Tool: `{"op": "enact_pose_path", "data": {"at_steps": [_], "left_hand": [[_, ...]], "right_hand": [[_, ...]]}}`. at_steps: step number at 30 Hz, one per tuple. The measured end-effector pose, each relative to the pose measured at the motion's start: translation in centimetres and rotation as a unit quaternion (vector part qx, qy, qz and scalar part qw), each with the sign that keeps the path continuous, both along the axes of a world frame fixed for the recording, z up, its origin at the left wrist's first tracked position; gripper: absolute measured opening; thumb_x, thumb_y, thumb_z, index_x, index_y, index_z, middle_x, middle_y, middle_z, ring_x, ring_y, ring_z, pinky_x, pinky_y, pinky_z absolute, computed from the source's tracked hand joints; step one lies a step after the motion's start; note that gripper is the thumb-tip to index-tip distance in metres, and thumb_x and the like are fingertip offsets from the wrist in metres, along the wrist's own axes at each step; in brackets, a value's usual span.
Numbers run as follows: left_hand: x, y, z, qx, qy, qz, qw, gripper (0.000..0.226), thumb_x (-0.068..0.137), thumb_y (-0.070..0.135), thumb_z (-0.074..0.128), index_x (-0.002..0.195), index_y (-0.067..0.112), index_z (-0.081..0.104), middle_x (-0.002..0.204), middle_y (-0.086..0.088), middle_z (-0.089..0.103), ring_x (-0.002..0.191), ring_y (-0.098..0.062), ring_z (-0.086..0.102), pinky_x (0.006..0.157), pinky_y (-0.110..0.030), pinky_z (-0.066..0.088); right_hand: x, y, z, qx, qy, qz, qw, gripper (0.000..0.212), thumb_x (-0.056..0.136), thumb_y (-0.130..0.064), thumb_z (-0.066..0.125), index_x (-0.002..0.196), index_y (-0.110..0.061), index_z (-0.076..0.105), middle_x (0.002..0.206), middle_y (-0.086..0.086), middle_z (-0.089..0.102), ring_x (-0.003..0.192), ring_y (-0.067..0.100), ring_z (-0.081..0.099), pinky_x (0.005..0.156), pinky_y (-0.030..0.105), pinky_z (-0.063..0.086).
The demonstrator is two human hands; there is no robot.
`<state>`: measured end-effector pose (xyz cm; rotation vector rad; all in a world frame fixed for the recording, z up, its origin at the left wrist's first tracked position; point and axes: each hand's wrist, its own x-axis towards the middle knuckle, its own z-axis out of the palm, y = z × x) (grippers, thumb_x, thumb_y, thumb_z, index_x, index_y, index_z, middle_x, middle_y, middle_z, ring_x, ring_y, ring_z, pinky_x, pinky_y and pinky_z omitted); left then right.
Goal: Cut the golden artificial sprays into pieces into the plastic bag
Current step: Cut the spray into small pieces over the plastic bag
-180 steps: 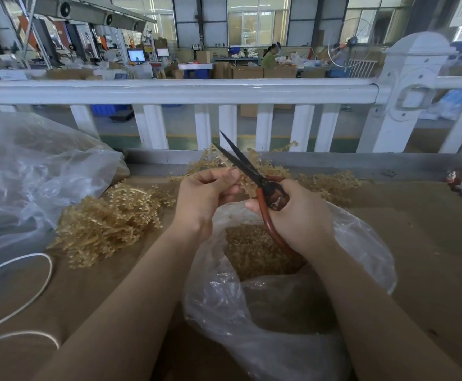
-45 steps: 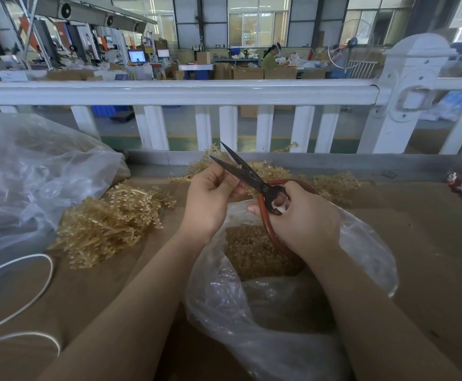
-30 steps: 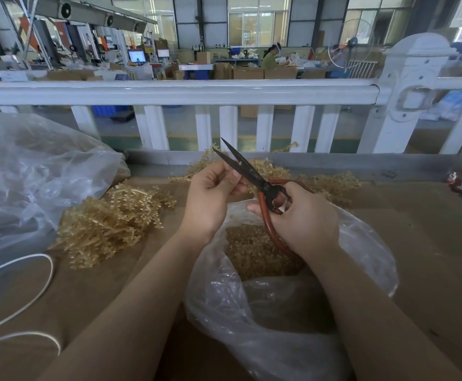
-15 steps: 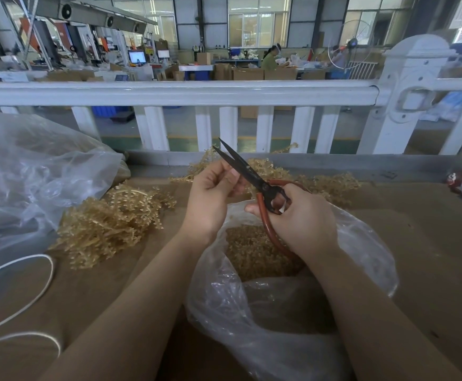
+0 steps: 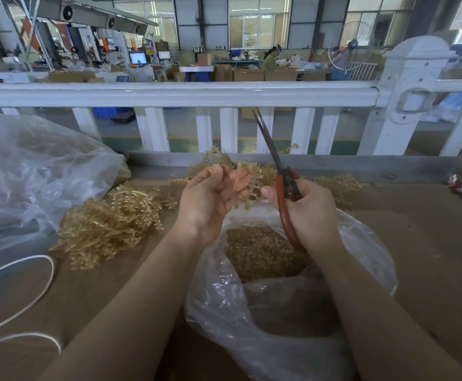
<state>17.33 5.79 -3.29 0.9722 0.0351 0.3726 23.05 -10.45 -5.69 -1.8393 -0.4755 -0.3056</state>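
Windowed factory hall (image 5: pixel 258 26), white railing (image 5: pixel 174 93)

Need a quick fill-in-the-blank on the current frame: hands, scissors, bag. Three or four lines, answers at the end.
1. The right hand grips the scissors by their ____ handles.
2. The scissors' blades are closed and point ____.
3. The left hand holds a golden spray above the open ____ bag.
4. A pile of uncut sprays lies on the table to the ____ of that bag.

Missing words: red; up; plastic; left
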Motion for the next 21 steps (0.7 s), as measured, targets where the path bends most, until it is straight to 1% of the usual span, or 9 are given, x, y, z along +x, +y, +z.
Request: {"op": "enact_pose_path", "data": {"at_steps": [3, 6, 9, 11, 13, 14, 17, 19, 21], "left_hand": [[0.06, -0.09, -0.06, 0.007, 0.018, -0.006, 1.000, 0.024, 0.106, 0.014, 0.039, 0.094, 0.006, 0.059, 0.093, -0.017, 0.075, 0.075, -0.023, 0.073, 0.068, -0.033, 0.061], [0.11, -0.11, -0.13, 0.016, 0.031, -0.012, 0.999, 0.022, 0.105, 0.015, 0.041, 0.099, 0.004, 0.058, 0.096, -0.018, 0.075, 0.073, -0.022, 0.073, 0.067, -0.032, 0.060], [0.05, -0.18, -0.10, 0.031, 0.043, -0.027, 0.998, 0.025, 0.105, 0.016, 0.041, 0.115, -0.001, 0.057, 0.099, -0.017, 0.075, 0.073, -0.022, 0.072, 0.067, -0.031, 0.061], [0.02, -0.43, -0.07, 0.044, 0.053, -0.038, 0.997, 0.028, 0.105, 0.016, 0.043, 0.121, -0.002, 0.056, 0.101, -0.018, 0.074, 0.074, -0.023, 0.072, 0.063, -0.030, 0.060], [-0.01, -0.66, 0.00, 0.057, 0.067, -0.049, 0.995, 0.025, 0.104, 0.017, 0.045, 0.120, 0.000, 0.056, 0.103, -0.020, 0.074, 0.078, -0.023, 0.073, 0.062, -0.031, 0.059], [-0.06, -0.70, 0.03, 0.067, 0.074, -0.056, 0.993, 0.025, 0.102, 0.019, 0.048, 0.119, 0.002, 0.056, 0.106, -0.020, 0.073, 0.081, -0.024, 0.072, 0.065, -0.033, 0.060], [-0.29, -0.45, 0.17, 0.119, 0.093, -0.088, 0.985, 0.043, 0.087, 0.031, 0.067, 0.121, 0.008, 0.055, 0.111, -0.017, 0.072, 0.089, -0.023, 0.071, 0.078, -0.036, 0.055], [-0.42, -0.28, 0.20, 0.150, 0.102, -0.104, 0.978, 0.052, 0.073, 0.027, 0.077, 0.116, 0.009, 0.053, 0.111, -0.017, 0.071, 0.087, -0.022, 0.070, 0.079, -0.037, 0.056], [-0.49, -0.27, 0.15, 0.176, 0.118, -0.103, 0.972, 0.053, 0.064, 0.017, 0.082, 0.108, 0.010, 0.053, 0.107, -0.017, 0.071, 0.080, -0.020, 0.071, 0.073, -0.034, 0.059]], "right_hand": [[0.10, 0.09, 0.03, 0.017, -0.009, 0.000, 1.000, 0.018, 0.077, -0.046, 0.082, 0.076, -0.037, 0.067, 0.069, -0.030, 0.066, 0.069, -0.008, 0.063, 0.058, 0.005, 0.044], [0.15, 0.21, 0.09, 0.029, -0.015, 0.006, 0.999, 0.019, 0.079, -0.039, 0.083, 0.074, -0.038, 0.065, 0.067, -0.031, 0.065, 0.068, -0.008, 0.063, 0.057, 0.004, 0.043], [0.06, 0.30, -0.02, 0.032, 0.004, 0.028, 0.999, 0.016, 0.080, -0.037, 0.083, 0.075, -0.034, 0.068, 0.066, -0.024, 0.068, 0.066, -0.005, 0.066, 0.057, 0.006, 0.045], [-0.05, 0.33, -0.03, 0.037, 0.017, 0.043, 0.998, 0.013, 0.082, -0.036, 0.082, 0.077, -0.032, 0.071, 0.068, -0.020, 0.071, 0.066, -0.001, 0.068, 0.056, 0.008, 0.048], [-0.07, 0.37, -0.02, 0.044, 0.022, 0.057, 0.997, 0.012, 0.084, -0.031, 0.081, 0.078, -0.034, 0.071, 0.071, -0.020, 0.072, 0.068, 0.000, 0.069, 0.057, 0.008, 0.049], [-0.05, 0.34, 0.02, 0.048, 0.027, 0.059, 0.997, 0.012, 0.084, -0.029, 0.081, 0.078, -0.034, 0.071, 0.072, -0.019, 0.073, 0.069, 0.000, 0.070, 0.058, 0.009, 0.050], [0.07, 0.21, 0.05, 0.073, 0.049, 0.061, 0.994, 0.010, 0.083, -0.028, 0.081, 0.079, -0.028, 0.073, 0.071, -0.013, 0.073, 0.067, 0.003, 0.070, 0.057, 0.011, 0.050], [0.18, 0.19, 0.06, 0.085, 0.056, 0.058, 0.993, 0.010, 0.083, -0.028, 0.081, 0.079, -0.026, 0.073, 0.069, -0.012, 0.073, 0.065, 0.003, 0.069, 0.057, 0.012, 0.049], [0.25, 0.20, 0.09, 0.081, 0.057, 0.054, 0.994, 0.011, 0.083, -0.029, 0.082, 0.079, -0.026, 0.073, 0.067, -0.012, 0.072, 0.064, 0.003, 0.068, 0.058, 0.015, 0.049]]}}
